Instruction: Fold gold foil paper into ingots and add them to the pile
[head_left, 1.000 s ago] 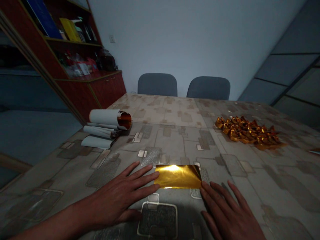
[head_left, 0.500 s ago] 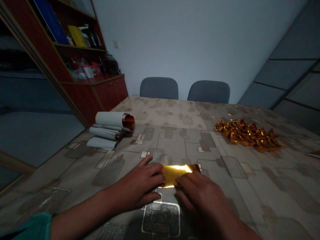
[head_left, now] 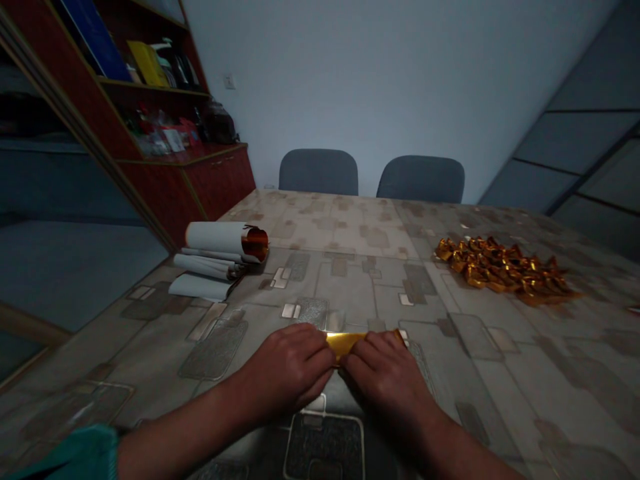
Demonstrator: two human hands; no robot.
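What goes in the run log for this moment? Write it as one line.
left hand: on gold foil | right hand: on gold foil | beyond: foil-lined paper rolls; crumpled gold foil pile

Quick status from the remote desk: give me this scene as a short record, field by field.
Left hand: curled over the left end of the shiny gold foil strip
Right hand: curled over its right end
Surface: grey-beige patterned table cover
Left of hands: pale rolled paper with coppery inner face
Right of hands: heap of crumpled gold foil pieces
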